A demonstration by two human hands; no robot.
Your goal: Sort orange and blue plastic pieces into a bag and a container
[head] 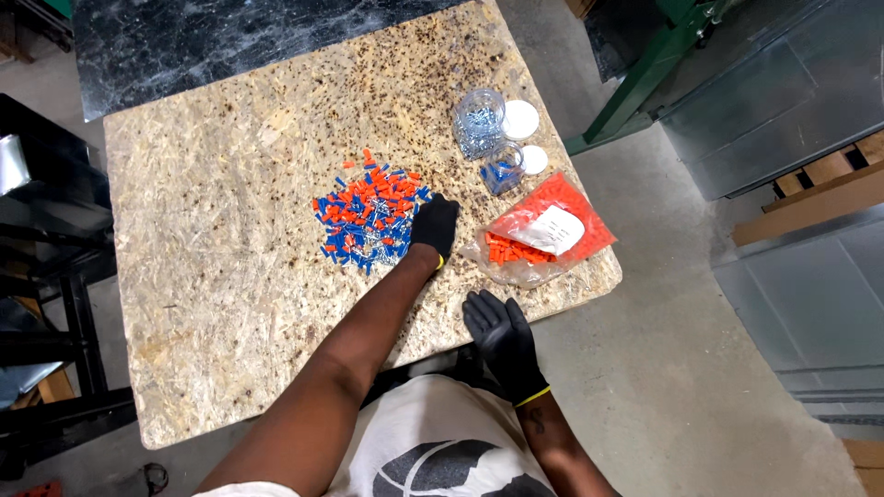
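Orange and blue connectors (368,216) look light and loose, best pinched singly; left hand (435,225) rests curled on their pile, grip unclear; right hand (502,339) hovers open, empty.

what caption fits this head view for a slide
Gloved left hand reaches into a pile of orange and blue connectors on a chipboard table; right hand hovers nearby.

Rough chipboard tabletop (230,230), glossy plastic bag (589,221).
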